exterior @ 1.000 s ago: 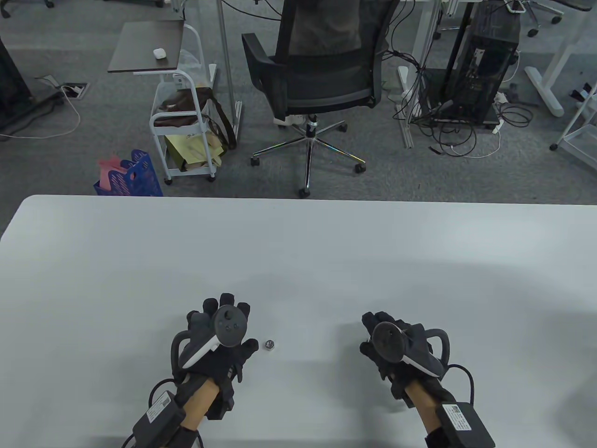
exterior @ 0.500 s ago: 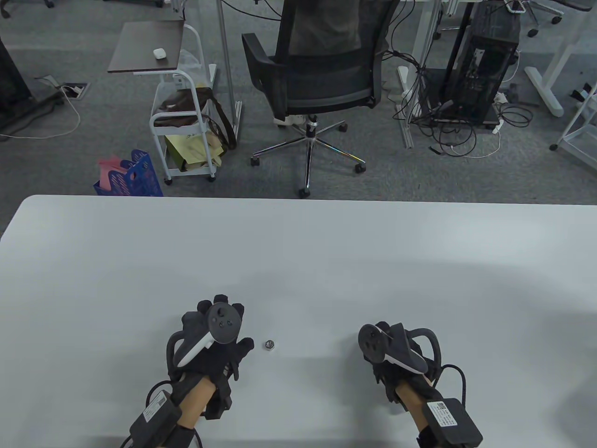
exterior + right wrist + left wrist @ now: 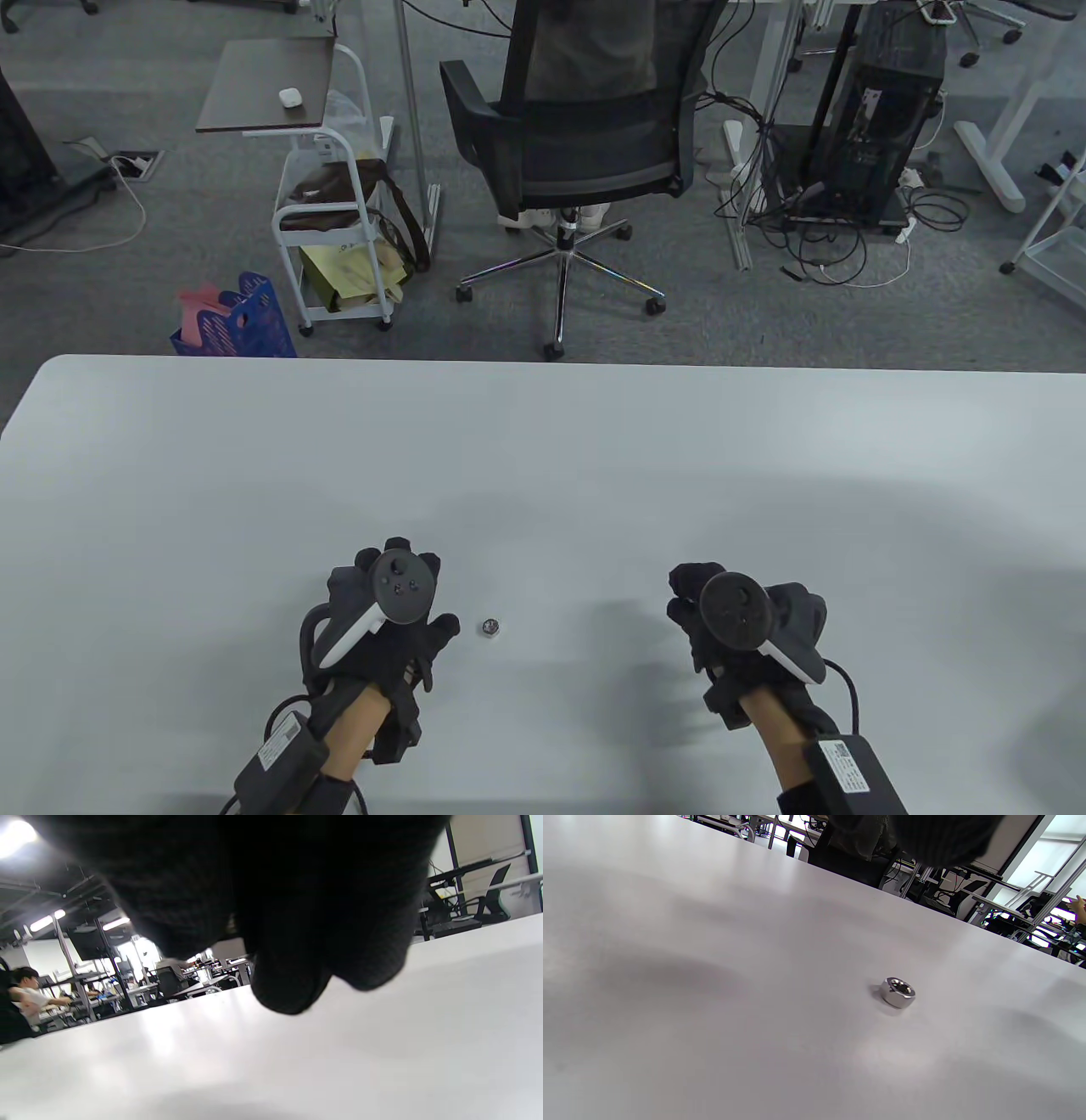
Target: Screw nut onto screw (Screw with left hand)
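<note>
- One small, shiny, silver hexagonal metal nut (image 3: 489, 627) lies flat on the white rectangular table (image 3: 543, 458), threaded hole facing up; in the left wrist view the same nut (image 3: 898, 992) sits alone on the bare tabletop with a small shadow beside it.
- No screw can be made out in any of the three views.
- Two hands in black sensor gloves are present, each with one dark tracker strapped to its back.
- The left hand (image 3: 386, 624) rests low at the table, fingers pointing away from the person. Its thumb tip (image 3: 447, 628) lies just beside the nut, on the nut's left, not touching it. The fingers look loosely spread and hold nothing.
- The right hand (image 3: 734, 628) is well apart from the nut, off to the nut's right. Its fingers (image 3: 691, 594) curl inward under the tracker; in the right wrist view two dark fingertips (image 3: 292, 988) hang close over the table, filling the upper part of the frame. Whether they pinch anything, I cannot tell.
- The nut lies between the two hands, much nearer the left thumb than any right finger.
</note>
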